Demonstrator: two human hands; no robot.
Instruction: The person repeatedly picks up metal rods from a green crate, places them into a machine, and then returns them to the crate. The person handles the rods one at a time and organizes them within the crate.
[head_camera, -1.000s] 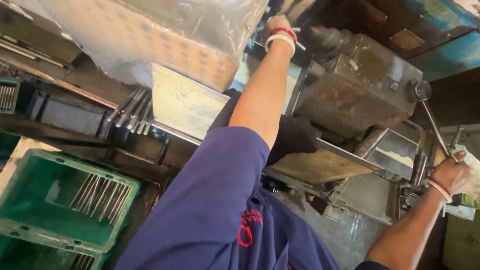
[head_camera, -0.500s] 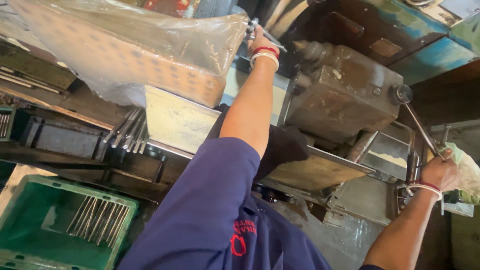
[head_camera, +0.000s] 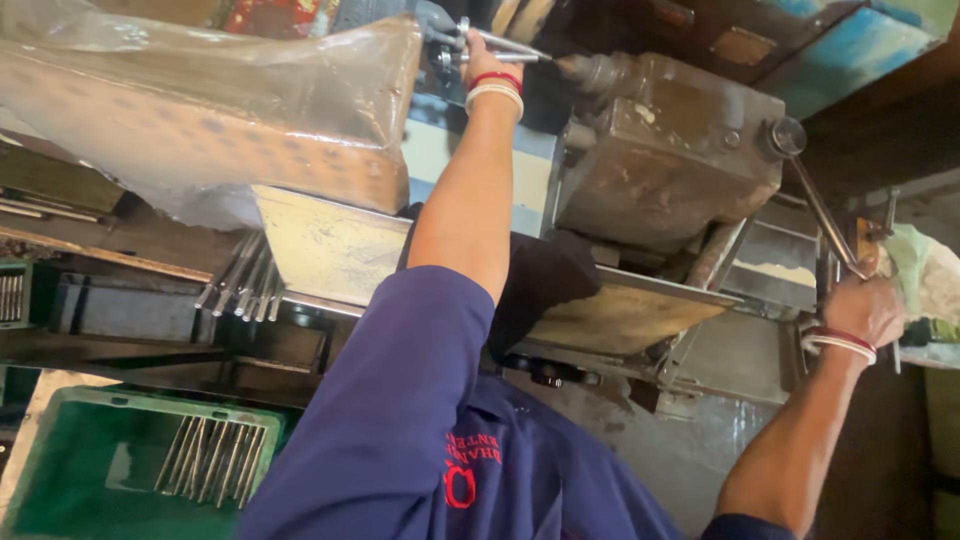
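Observation:
My left hand (head_camera: 487, 66) reaches far up to the top of the view and is closed on a thin metal rod (head_camera: 508, 48) that points into the spindle of a grimy grey machine (head_camera: 670, 150). A red and a white bangle sit on that wrist. At the right, my right hand (head_camera: 864, 306) grips the end of a long steel lever (head_camera: 822, 220) that runs up to a round hub (head_camera: 783, 137) on the machine's side. My blue sleeve fills the lower middle.
A plastic-wrapped block (head_camera: 200, 110) lies at the upper left. Loose steel rods (head_camera: 240, 285) rest on a ledge below it. A green crate (head_camera: 60, 470) at the lower left holds several more rods (head_camera: 210, 460). A slanted metal tray (head_camera: 625, 315) juts from under the machine.
Both hands keep their holds. The view has drifted, so the machine and both hands sit further left in the frame, and the right hand on the lever is a little higher.

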